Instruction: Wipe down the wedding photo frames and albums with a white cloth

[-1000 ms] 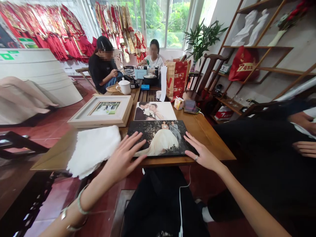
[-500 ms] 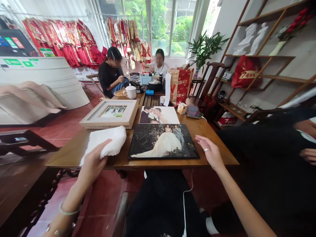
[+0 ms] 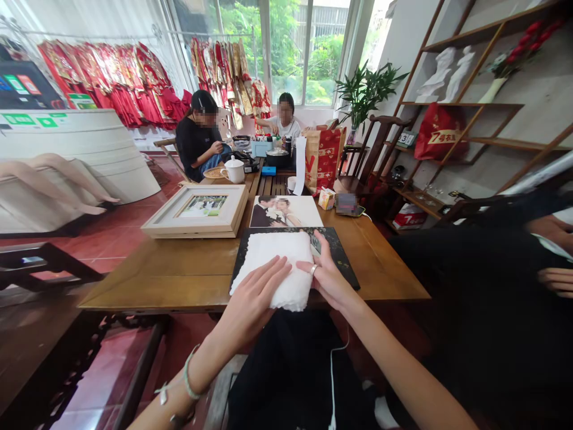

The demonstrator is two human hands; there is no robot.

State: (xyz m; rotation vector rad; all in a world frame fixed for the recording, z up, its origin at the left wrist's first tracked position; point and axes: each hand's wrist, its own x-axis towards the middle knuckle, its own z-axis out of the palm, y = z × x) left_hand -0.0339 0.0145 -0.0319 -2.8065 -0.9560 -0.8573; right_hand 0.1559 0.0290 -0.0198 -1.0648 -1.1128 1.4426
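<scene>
A folded white cloth (image 3: 280,263) is held over a dark wedding photo panel (image 3: 344,263), covering most of its picture. My left hand (image 3: 259,289) grips the cloth's lower left part, its fingers stretched together across the top and the thumb out of sight. At the cloth's right edge, my right hand (image 3: 329,275) has its ringed thumb on top and the other fingers pointing up beside it. Whether the cloth touches the panel, I cannot tell. Just behind the panel lies a lighter photo print (image 3: 286,211) of a couple.
On the wooden table (image 3: 165,275), a pale framed picture (image 3: 197,212) lies at left. Beyond are a white lidded mug (image 3: 234,169), a red paper bag (image 3: 324,156), a small box (image 3: 326,198) and a phone (image 3: 349,204). Two people sit at the far end; another person is at right.
My left hand has carried the white cloth rightward from beside the dark panel to over it. My right hand has come left from the panel's right side and taken the cloth's edge.
</scene>
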